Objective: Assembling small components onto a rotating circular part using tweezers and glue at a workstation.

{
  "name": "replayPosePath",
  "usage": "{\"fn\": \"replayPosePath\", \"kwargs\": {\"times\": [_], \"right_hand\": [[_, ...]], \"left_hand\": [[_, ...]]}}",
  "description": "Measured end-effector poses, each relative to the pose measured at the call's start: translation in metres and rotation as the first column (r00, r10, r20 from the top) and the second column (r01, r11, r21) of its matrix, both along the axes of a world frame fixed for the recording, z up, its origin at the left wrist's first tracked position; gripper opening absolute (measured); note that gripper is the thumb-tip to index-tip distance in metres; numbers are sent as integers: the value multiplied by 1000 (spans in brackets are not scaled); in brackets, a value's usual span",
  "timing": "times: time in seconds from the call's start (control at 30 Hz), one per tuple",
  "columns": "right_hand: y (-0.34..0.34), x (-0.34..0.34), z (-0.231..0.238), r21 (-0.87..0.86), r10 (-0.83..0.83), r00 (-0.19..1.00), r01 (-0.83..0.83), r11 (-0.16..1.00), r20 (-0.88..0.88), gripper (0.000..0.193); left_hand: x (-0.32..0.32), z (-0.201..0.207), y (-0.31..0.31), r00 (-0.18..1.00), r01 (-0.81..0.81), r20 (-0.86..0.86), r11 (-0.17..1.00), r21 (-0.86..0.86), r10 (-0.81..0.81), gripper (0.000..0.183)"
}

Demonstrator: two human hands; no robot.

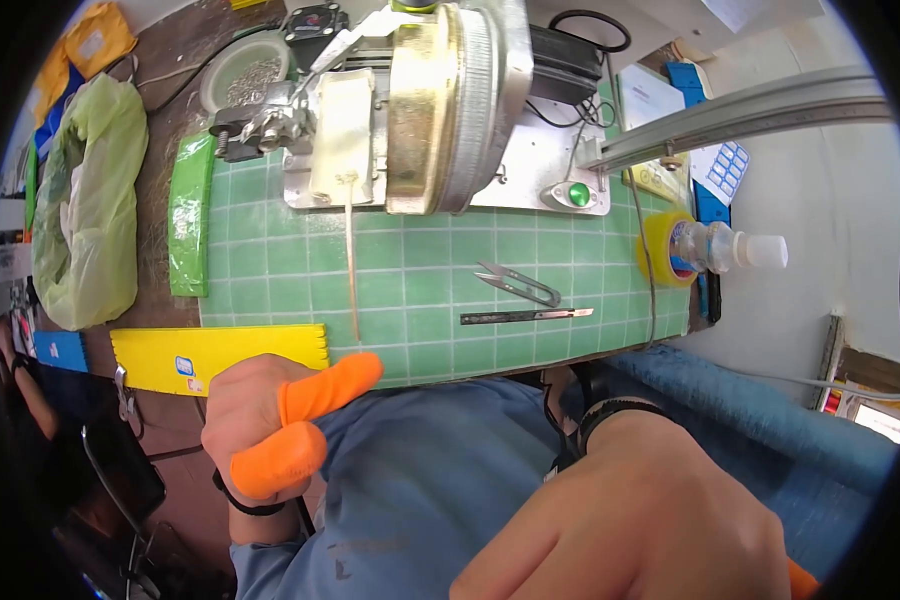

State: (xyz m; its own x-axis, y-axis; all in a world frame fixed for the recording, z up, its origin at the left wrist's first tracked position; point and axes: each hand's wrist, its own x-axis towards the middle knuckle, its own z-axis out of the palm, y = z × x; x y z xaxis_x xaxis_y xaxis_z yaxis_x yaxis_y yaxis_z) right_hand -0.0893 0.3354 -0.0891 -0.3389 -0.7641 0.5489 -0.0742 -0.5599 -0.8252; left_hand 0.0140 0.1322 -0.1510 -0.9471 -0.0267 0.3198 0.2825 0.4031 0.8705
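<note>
My left hand [260, 425], with orange finger cots on thumb and index finger, is over the front edge of the green cutting mat [410, 350]. Its thumb and index finger are apart, and nothing shows between them. Just beyond the index fingertip ends a thin tan strand [351, 265] that runs down from a cream block [341, 140] on a machine. Large and close at the lower right is my right hand [650, 520], back upward; its fingertips are cut off or hidden. Snips [520, 284] and a slim black-handled knife [525, 316] lie on the mat.
The machine's brass-coloured wheel [417, 120] stands at the back centre, near a green button [578, 194]. A yellow toothed strip [220, 358] lies beside my left hand. Farther left are a green packet [190, 215] and plastic bag [90, 200]. A clear bottle [725, 247] and yellow tape roll [660, 248] sit right.
</note>
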Motion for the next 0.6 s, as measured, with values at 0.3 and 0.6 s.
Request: {"fn": "replayPosePath", "kwargs": {"times": [0.3,0.6], "right_hand": [[28,33,10,188,-360,908,400,897,-212,43],[5,10,-18,336,-343,777,562,756,-528,40]], "left_hand": [[-10,3,-12,850,422,-436,877,230,-295,22],[-1,0,-13,913,408,-153,840,357,-379,30]]}}
